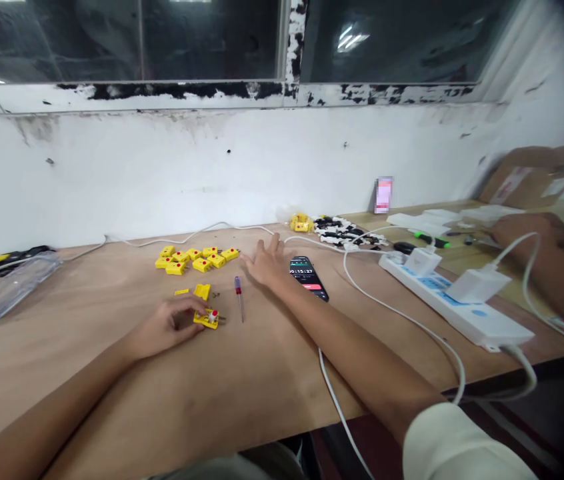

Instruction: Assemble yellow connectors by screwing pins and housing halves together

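Note:
My left hand (162, 327) rests on the table with thumb and fingers closed on an opened yellow connector plug (207, 320), which has a red dot and metal pins. Just behind it lie a loose yellow cover (203, 291) and some tiny screws (216, 295). A small screwdriver (239, 293) with a purple and red handle lies between my hands. Stretched forward, my right hand (266, 261) has its fingers apart, beside the right end of a group of several yellow plugs (195, 259). No object shows in it.
A phone (309, 279) showing a timer lies beside my right forearm. Further right are a white power strip (455, 300) with chargers and looping cables, and another person's arm (557, 267). A clear plastic box (15, 287) lies left. Black and white parts (345, 231) sit at the back.

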Available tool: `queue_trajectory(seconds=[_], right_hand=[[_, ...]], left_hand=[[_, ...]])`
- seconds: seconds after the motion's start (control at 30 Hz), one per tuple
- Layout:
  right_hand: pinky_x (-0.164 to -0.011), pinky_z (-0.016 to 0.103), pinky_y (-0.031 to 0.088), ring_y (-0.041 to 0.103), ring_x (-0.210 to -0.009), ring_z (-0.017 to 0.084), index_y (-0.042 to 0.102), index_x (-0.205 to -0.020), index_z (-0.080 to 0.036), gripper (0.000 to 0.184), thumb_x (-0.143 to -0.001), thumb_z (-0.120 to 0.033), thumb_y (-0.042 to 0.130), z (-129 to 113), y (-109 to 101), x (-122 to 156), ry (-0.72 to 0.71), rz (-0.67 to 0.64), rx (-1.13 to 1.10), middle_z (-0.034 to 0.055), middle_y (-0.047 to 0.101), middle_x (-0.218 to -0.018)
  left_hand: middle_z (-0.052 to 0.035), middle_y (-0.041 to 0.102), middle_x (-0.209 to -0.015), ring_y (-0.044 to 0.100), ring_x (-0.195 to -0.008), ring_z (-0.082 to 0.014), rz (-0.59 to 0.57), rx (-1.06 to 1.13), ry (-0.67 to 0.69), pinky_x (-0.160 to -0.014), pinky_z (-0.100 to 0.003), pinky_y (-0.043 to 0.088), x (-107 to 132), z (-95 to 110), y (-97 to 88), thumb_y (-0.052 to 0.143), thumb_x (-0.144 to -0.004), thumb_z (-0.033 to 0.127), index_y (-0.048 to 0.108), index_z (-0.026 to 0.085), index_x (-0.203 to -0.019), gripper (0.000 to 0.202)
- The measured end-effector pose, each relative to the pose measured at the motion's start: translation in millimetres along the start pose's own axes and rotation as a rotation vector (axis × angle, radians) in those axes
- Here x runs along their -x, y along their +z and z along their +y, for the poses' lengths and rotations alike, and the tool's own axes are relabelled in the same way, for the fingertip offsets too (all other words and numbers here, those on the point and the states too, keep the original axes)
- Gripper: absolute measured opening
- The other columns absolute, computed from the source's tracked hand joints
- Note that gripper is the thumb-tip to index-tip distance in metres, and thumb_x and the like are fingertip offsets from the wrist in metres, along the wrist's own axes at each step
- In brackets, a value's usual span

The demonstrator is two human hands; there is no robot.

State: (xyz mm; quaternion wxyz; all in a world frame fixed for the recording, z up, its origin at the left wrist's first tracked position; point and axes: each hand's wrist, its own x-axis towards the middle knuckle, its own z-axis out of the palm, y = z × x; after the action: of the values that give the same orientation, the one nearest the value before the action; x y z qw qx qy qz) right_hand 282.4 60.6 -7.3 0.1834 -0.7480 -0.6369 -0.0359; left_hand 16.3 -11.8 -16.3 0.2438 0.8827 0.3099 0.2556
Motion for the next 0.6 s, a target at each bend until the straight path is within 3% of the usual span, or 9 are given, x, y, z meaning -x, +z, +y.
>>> queue_trajectory(seconds=[0.13,0.6], right_hand=[[-0.101,0.074,0.021,0.013,-0.142,0.046,0.037,-0.146,-0.014,0.081,-0.089,-0.071,0.028,9.6,5.6,-6.5,0.074,-0.072,0.016,0.0239,0.001,-0.16],[-0.1,0.071,0.028,0.017,-0.141,0.044,0.042,-0.144,-0.015,0.079,-0.089,-0.07,0.027,17.2,11.4,-10.6,0.122,-0.083,0.032,0.0214,0.001,-0.16]], left_hand=[[-0.0075,0.068,-0.109,0.063,-0.105,-0.0215,-0.017,-0.053,0.044,-0.095,-0.034,0.049,-0.7,-1.3,4.9,0.06,-0.088,0.026,0.063,0.02,-0.101,0.015],[-0.0059,0.068,-0.109,0.063,-0.102,-0.019,-0.037,-0.089,0.097,-0.092,-0.031,0.048,3.2,-9.4,5.1,0.06,-0.089,0.023,0.061,0.02,-0.103,0.015]])
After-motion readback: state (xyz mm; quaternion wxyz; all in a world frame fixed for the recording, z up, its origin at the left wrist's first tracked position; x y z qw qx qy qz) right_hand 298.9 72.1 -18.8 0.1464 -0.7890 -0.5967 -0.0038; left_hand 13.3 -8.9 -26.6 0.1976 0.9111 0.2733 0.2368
